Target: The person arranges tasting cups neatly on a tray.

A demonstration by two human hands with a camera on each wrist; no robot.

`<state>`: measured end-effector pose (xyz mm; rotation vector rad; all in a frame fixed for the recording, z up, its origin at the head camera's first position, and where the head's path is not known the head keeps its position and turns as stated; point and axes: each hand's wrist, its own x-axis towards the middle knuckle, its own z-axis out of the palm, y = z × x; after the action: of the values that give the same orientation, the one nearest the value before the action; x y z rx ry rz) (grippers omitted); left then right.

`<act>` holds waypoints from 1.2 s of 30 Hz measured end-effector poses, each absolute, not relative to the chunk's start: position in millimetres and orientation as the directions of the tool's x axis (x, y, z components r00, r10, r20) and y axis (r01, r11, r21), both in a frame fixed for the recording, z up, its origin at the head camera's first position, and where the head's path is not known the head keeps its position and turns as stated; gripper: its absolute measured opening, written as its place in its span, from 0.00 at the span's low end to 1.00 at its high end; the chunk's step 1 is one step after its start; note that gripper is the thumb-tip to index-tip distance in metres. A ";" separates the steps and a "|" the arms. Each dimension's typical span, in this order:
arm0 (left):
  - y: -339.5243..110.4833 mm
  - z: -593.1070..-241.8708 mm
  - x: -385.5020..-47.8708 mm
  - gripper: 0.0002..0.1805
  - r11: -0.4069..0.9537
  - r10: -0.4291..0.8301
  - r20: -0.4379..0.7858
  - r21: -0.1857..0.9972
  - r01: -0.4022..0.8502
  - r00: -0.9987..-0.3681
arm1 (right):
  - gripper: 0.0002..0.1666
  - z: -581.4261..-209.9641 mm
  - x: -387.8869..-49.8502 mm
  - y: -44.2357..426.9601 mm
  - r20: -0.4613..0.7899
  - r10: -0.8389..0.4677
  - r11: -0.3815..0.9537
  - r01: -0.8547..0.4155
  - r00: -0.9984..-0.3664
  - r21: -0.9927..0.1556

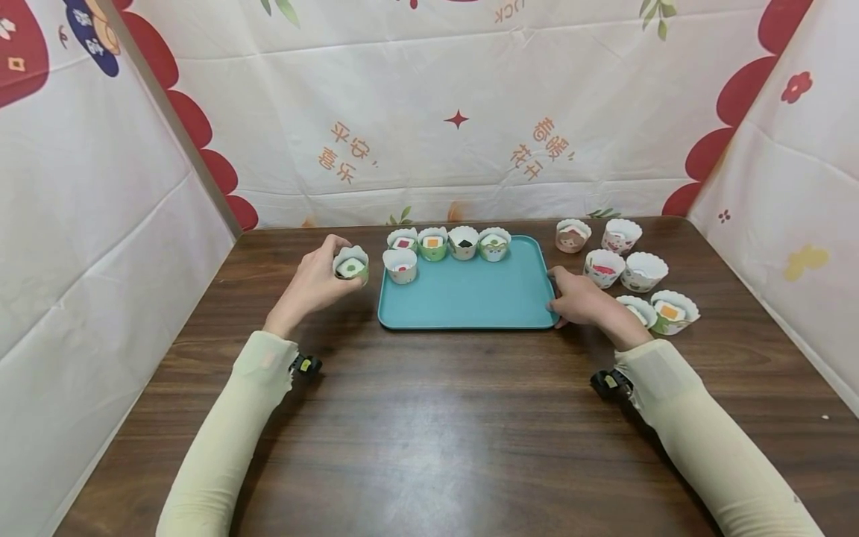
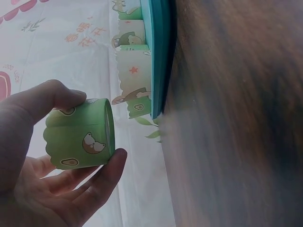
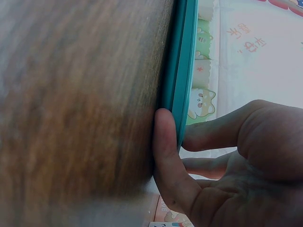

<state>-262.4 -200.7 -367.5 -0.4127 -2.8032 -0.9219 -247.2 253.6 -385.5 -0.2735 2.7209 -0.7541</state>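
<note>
My left hand [image 1: 317, 280] holds a green paper cup [image 1: 359, 273] between thumb and fingers, left of the teal tray [image 1: 470, 294]. In the left wrist view the hand [image 2: 71, 165] grips the green cup [image 2: 83, 135], printed with avocados, off the table. My right hand [image 1: 582, 298] pinches the tray's right edge; the right wrist view shows thumb and fingers on either side of the tray rim [image 3: 182, 80]. Four cups, such as the far-right one [image 1: 493, 250], line the tray's back edge, and another cup [image 1: 401, 272] stands at its left side.
Right of the tray several paper cups stand on the wooden table [image 1: 416, 425], among them a brown-printed one [image 1: 573, 237], a white one [image 1: 643, 274] and a green one [image 1: 673, 317]. A printed white cloth [image 1: 429, 97] hangs behind and at both sides.
</note>
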 end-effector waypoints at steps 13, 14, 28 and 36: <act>-180.7 -364.2 -271.1 0.35 0.748 0.197 0.268 0.581 0.321 -0.943 | 0.39 -385.8 -247.4 254.3 -0.233 -0.261 0.852 -0.110 -0.937 -0.511; -178.5 -364.1 -272.0 0.35 0.747 0.198 0.270 0.581 0.324 -0.942 | 0.39 -386.3 -247.5 254.3 -0.233 -0.259 0.853 -0.109 -0.937 -0.511; -145.9 -355.6 -279.3 0.34 0.717 0.237 0.272 0.598 0.357 -0.933 | 0.39 -386.9 -249.6 252.5 -0.236 -0.255 0.857 -0.106 -0.938 -0.504; -128.5 -356.8 -285.1 0.34 0.699 0.257 0.279 0.607 0.377 -0.925 | 0.39 -387.2 -249.3 252.6 -0.243 -0.246 0.859 -0.094 -0.938 -0.504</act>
<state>-285.1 -128.5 -356.8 -0.5153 -2.7344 -1.0340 -249.3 252.6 -387.2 -0.2563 2.7334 -0.7192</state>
